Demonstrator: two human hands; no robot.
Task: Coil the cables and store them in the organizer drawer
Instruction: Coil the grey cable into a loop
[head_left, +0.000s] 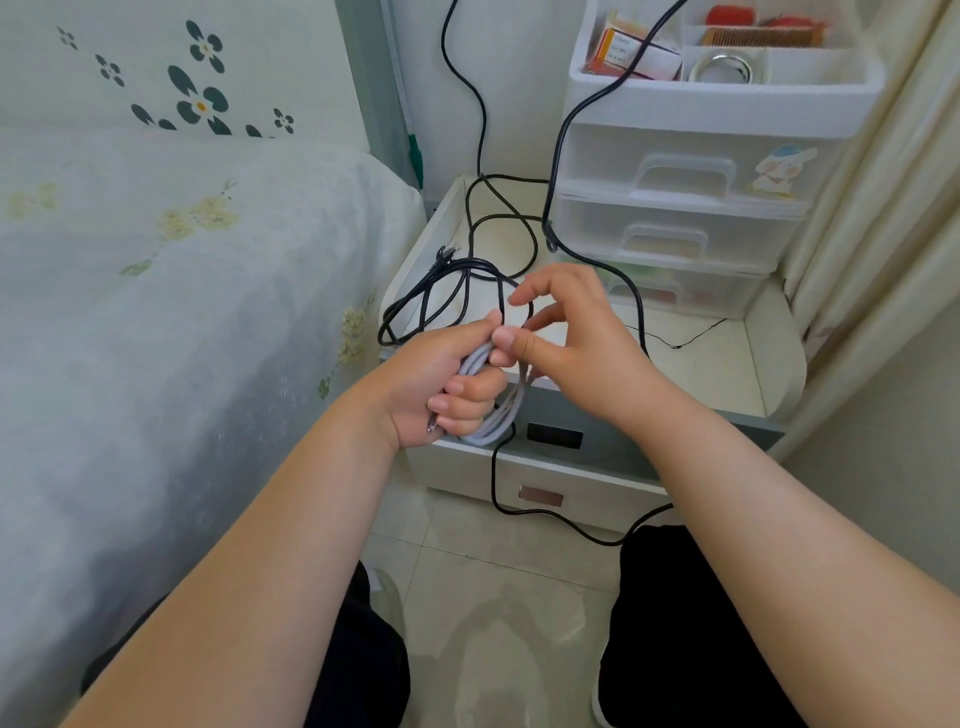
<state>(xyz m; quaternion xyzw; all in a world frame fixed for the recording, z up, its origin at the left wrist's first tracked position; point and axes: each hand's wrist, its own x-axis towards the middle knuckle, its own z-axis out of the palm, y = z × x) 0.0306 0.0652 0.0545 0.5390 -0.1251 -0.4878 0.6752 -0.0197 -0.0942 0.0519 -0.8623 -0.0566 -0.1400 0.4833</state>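
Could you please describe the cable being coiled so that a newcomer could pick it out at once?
Find the white bedside table beside the bed; two hands meet over its front edge. The white cable is bunched in loops in the left hand. The other cables nearby are all black and lie loose.

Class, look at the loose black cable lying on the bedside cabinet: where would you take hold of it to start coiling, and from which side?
Grip the black cable just behind its plug end, coming from above on the bed side. That end lies free near the cabinet's left edge, whereas the rest loops across the top, so it likely lifts without snagging.
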